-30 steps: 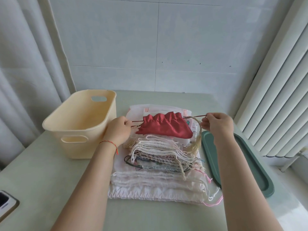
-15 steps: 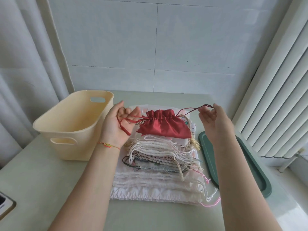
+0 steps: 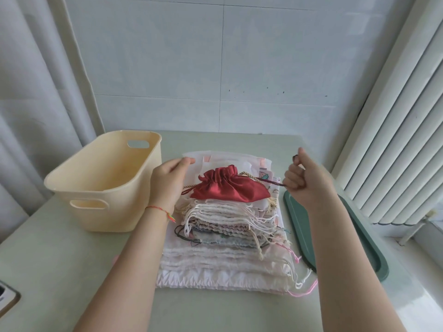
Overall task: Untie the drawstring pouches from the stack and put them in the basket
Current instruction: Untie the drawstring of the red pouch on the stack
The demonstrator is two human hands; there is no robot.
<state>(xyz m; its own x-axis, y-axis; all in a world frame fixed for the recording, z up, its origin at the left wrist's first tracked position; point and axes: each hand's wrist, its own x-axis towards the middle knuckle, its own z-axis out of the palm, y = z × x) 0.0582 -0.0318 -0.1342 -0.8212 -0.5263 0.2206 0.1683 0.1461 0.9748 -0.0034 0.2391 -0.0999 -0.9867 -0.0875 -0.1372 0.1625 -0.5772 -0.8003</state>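
A red satin pouch (image 3: 230, 189) with its mouth gathered shut lies on top of the stack of drawstring pouches (image 3: 223, 238) at the table's middle. My right hand (image 3: 305, 179) is right of the pouch, fingers curled round its dark red drawstring (image 3: 271, 181), which runs taut to the pouch's neck. My left hand (image 3: 167, 180) stands just left of the pouch with fingers nearly straight; the left cord end (image 3: 188, 189) passes behind its palm. The cream basket (image 3: 103, 185) stands to the left with nothing visible inside.
A dark green tray (image 3: 374, 255) lies right of the stack, near the white slatted radiator (image 3: 395, 140). A phone (image 3: 7, 295) sits at the table's front left corner. A curtain hangs on the left, and a tiled wall is behind.
The pouch's mouth went from spread to gathered shut. My right hand closed on the cord and drew it to the right. My left hand turned its back to me beside the pouch.
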